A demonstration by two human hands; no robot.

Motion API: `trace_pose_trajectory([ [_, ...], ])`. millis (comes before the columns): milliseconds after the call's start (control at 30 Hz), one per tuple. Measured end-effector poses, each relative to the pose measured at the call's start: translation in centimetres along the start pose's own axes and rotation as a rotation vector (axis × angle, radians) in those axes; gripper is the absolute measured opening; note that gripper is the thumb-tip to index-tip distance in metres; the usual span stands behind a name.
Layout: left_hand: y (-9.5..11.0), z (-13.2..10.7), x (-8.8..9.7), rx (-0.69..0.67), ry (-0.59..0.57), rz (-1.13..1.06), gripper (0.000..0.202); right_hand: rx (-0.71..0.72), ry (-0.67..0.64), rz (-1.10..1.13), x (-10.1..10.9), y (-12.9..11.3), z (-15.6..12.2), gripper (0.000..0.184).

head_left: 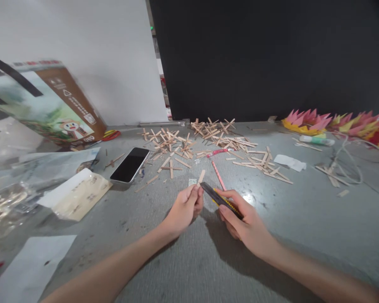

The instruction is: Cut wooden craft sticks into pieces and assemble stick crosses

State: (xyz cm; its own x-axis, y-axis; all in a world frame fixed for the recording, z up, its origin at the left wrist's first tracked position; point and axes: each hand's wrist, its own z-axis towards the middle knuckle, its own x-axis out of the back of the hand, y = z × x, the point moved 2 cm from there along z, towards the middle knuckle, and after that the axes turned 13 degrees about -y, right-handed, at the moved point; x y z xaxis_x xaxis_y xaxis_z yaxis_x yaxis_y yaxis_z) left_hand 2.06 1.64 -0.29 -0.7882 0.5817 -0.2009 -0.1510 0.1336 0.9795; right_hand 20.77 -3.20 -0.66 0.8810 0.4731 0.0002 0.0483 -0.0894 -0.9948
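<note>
Between the thumb and fingers of my left hand [185, 208] a wooden craft stick [201, 176] is pinched, its free end pointing up and away from me. My right hand [241, 216] is closed around a black and yellow utility knife [224, 201]. The knife's front end lies against or just beside the stick, close to my left fingertips; I cannot tell whether it touches. Just beyond the hands, a pink striped pencil [218, 174] rests on the grey table [139, 261]. Behind it spreads a heap of craft sticks [172, 143], several joined in crosses.
A smartphone [130, 165] lies left of the sticks. Further left are a printed paper bag [68, 109], a paper packet [78, 195] and a white sheet [34, 265]. To the right are a crumpled tissue [290, 163], a glue stick [316, 140], a white cable [360, 168] and pink-yellow paper crafts [308, 122].
</note>
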Motion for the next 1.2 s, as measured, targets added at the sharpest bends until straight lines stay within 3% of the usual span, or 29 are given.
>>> trace_pose_trajectory([
  [233,-0.2,0.1,0.1,0.012,-0.045,-0.097,0.040,0.060,0.049,-0.376,0.9,-0.8,-0.1,0.037],
  [400,-0.4,0.2,0.3,0.046,-0.073,-0.086,0.042,0.116,0.036,-0.338,1.7,-1.5,0.3,0.032],
  [533,-0.1,-0.1,-0.2,0.117,-0.057,0.068,0.049,0.212,0.146,-0.389,2.0,-1.8,0.3,0.029],
  [667,0.2,-0.6,-1.1,0.097,-0.125,0.317,0.047,0.303,0.201,-0.592,2.1,-1.7,0.3,0.023],
  [867,0.5,-0.9,-1.8,0.063,-0.251,0.444,0.010,0.586,0.141,-0.911,2.2,-1.1,0.2,0.040],
  [1200,-0.1,-0.8,-1.5,0.048,-0.296,0.520,0.008,0.622,0.141,-0.976,2.2,-1.0,0.3,0.041],
])
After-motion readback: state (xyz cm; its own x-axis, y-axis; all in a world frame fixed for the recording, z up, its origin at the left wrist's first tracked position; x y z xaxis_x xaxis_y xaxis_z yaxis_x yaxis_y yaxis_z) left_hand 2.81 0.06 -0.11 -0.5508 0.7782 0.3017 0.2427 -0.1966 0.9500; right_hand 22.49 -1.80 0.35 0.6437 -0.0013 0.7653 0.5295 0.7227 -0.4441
